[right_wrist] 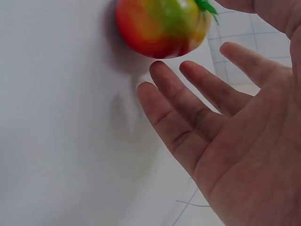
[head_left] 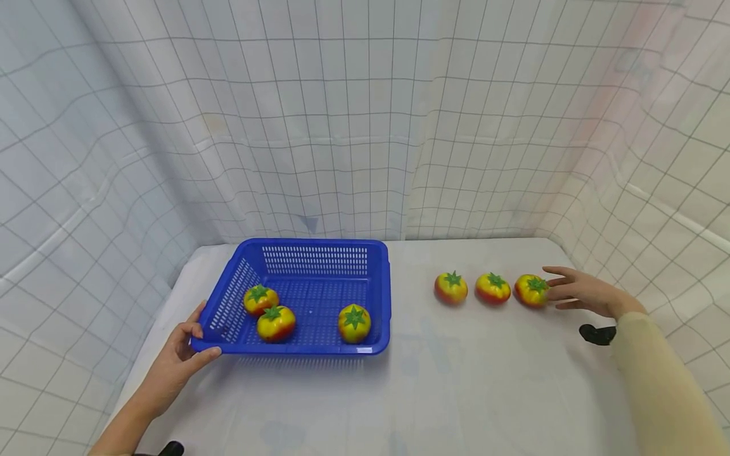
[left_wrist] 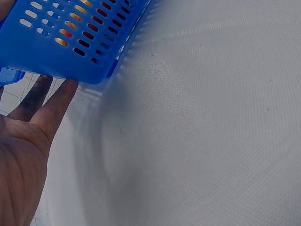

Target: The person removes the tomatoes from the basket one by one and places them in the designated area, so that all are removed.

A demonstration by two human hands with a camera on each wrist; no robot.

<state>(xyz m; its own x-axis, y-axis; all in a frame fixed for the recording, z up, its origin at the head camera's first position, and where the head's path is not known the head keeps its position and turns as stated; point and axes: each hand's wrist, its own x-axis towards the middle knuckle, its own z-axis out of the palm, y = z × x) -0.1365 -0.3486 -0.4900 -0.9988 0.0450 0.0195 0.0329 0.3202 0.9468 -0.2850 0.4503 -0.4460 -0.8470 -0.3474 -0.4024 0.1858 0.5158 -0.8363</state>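
At the front left corner of a blue plastic basket (head_left: 296, 349), my left hand (head_left: 171, 364) grips the rim, thumb along the front and fingers at the side. The left wrist view shows two of its fingertips against the slotted basket (left_wrist: 56, 61). Inside lie two yellow-red tomatoes (head_left: 276, 325) (head_left: 261, 300) at the left and one tomato (head_left: 354, 323) at the right. My right hand (head_left: 593, 293), fingers spread, is beside the rightmost tomato (head_left: 531, 291) of a row on the table. In the right wrist view nothing lies in the palm; the tomato (right_wrist: 160, 28) sits just beyond the fingertips.
Two more tomatoes (head_left: 450, 288) (head_left: 493, 289) complete the row right of the basket. A white cloth covers the table (head_left: 456, 386). Grid-patterned white curtains (head_left: 365, 126) enclose the back and both sides.
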